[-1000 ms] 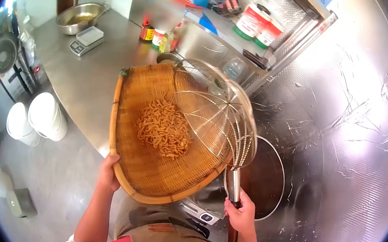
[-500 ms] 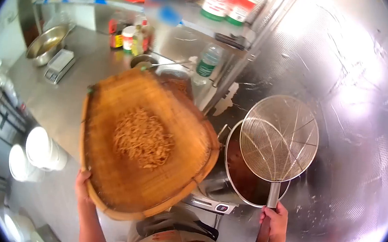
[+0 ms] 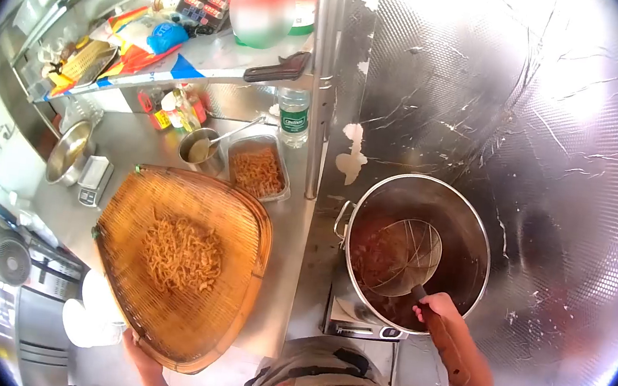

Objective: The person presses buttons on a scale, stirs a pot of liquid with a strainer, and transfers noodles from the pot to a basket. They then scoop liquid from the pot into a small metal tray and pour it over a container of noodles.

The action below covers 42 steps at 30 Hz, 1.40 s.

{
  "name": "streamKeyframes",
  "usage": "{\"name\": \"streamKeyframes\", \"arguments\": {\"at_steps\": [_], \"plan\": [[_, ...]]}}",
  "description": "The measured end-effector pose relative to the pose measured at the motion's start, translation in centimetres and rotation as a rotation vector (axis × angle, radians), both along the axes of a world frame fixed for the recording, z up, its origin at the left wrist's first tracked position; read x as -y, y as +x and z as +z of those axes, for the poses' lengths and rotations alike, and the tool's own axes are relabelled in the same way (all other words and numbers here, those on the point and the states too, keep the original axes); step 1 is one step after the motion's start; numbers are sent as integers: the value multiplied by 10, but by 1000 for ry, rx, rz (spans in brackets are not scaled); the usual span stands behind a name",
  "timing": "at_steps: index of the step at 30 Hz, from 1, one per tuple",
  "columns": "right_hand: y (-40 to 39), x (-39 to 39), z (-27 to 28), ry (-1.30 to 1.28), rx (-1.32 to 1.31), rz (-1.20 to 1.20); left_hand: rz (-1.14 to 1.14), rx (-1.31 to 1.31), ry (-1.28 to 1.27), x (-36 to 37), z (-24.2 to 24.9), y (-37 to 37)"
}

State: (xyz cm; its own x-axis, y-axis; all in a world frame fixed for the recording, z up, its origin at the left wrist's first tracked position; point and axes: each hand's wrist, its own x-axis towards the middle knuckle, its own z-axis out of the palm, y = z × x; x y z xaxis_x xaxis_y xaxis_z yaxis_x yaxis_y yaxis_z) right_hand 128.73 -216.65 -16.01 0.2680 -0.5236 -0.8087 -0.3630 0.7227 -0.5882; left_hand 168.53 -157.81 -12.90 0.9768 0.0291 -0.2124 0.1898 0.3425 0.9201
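My left hand point(image 3: 136, 349) grips the lower left rim of a woven bamboo basket point(image 3: 237, 291), and a pile of light brown strips point(image 3: 184, 255) lies in the basket's middle. On the right, my right hand point(image 3: 438, 313) is closed round the handle of a round wire strainer point(image 3: 416, 255). The strainer's mesh is inside a large steel pot point(image 3: 474, 212), partly in reddish-brown liquid point(image 3: 371, 246). Under the pot is a cooker point(image 3: 355, 326). A plastic tub of similar strips point(image 3: 258, 170) stands behind the basket.
Beside the tub are a small metal pot point(image 3: 201, 152) with a ladle and a water bottle point(image 3: 294, 119). A scale point(image 3: 95, 180) and steel bowl point(image 3: 72, 153) stand at left. A shelf point(image 3: 223, 73) with a post point(image 3: 314, 148) rises behind; white buckets point(image 3: 92, 321) are lower left.
The strainer has gone from above the pot down into it, with my right hand now over the pot's rim. The basket has shifted left and down, away from the pot. The view has turned.
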Motion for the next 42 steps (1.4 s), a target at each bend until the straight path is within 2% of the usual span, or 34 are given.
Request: {"name": "streamKeyframes", "arguments": {"at_steps": [3, 5, 6, 7, 8, 9, 10, 11, 12, 13, 15, 16, 17, 18, 19, 20, 21, 23, 25, 28, 31, 34, 37, 39, 40, 42], "plan": [[7, 19, 1, 58, 38, -37, 435, 290, 441, 68, 91, -53], [10, 27, -1, 65, 45, -25, 227, 597, 725, 139, 140, -99], [8, 39, -9, 75, 25, 77, 110, 560, 653, 165, 130, -121], [3, 53, -21, 85, 9, 178, -105, 512, 745, 194, 121, -138], [1, 64, -33, 94, -8, 273, -343, 627, 560, 248, 124, -147], [3, 73, -43, 74, -2, 382, -638, 515, 543, 288, 121, -146], [0, 81, -53, 60, -4, 479, -821, 198, 591, 323, 101, -142], [-9, 84, -64, 49, -18, 568, -839, 141, 627, 356, 60, -128], [-14, 87, -83, 44, -114, 583, -791, 38, 543, 376, 26, -119], [-19, 85, -90, -2, -204, 637, -733, -61, 455, 408, 11, -108], [-18, 87, -99, -118, -367, 770, -705, -8, 332, 434, -70, -69], [-23, 90, -96, -301, -376, 944, -690, -57, 380, 448, -115, -45], [-24, 89, -96, -496, -367, 1125, -661, -100, 429, 459, -139, -22], [-33, 91, -122, -573, -483, 1231, -504, -296, 345, 480, -119, -11], [-24, 90, -99, -521, -503, 1286, -348, -484, 251, 501, -99, -1], [-15, 86, -76, -535, -493, 1311, -304, -472, 149, 507, -108, 15], [-22, 89, -82, -559, -505, 1395, -266, -462, 44, 513, -125, 30], [-8, 85, -30, -577, -536, 1426, -198, -483, -131, 527, -149, 57], [-13, 81, -14, -745, -494, 1288, -146, -531, -254, 531, -155, 80], [-4, 85, 6, -756, -460, 1121, -211, -468, -304, 527, -115, 84], [37, 78, 48, -751, -391, 1086, -196, -396, -193, 526, -76, 70], [89, 65, 96, -718, -218, 1109, -335, -313, 143, 515, -69, 61], [122, 57, 88, -757, 16, 1057, -330, -327, 86, 507, -44, 45], [155, 52, 63, -675, 206, 1014, -278, -376, 63, 504, -27, 40], [180, 45, 68, -575, 202, 981, -255, -401, 52, 503, -22, 37], [234, 34, 60, -386, 238, 879, -275, -274, 106, 504, -57, 47]]}}
